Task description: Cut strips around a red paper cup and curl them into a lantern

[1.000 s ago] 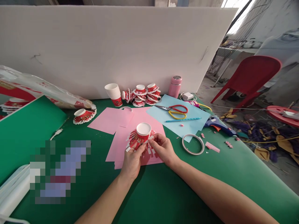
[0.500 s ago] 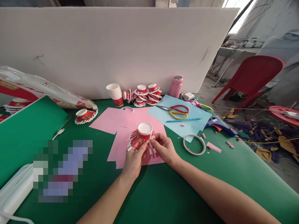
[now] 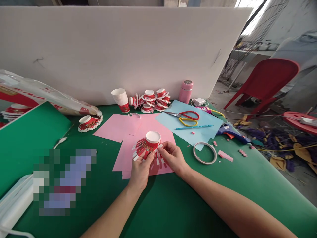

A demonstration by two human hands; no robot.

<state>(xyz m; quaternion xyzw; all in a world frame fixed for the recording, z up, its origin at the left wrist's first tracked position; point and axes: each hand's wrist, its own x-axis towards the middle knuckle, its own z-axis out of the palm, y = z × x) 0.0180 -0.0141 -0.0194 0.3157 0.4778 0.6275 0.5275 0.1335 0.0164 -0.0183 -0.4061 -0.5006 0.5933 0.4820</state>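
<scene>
A red paper cup with its side cut into splayed strips is held upside down, white base up, over pink paper sheets. My left hand grips its lower front edge, thumb on top and fingers tucked beneath. With thumb and forefinger pinched together, my right hand holds one of the strips at the cup's right side. The fingertips partly cover that strip. Other cut cups are piled behind, beside a stack of uncut cups.
On blue paper lie scissors and a blue pencil-like stick. To the right are a tape roll, pink scraps and a blue glue gun. A pink flask stands by the white board.
The view has shifted very slightly. Both hands keep their hold on the cup, with only tiny finger movement at the strips.
</scene>
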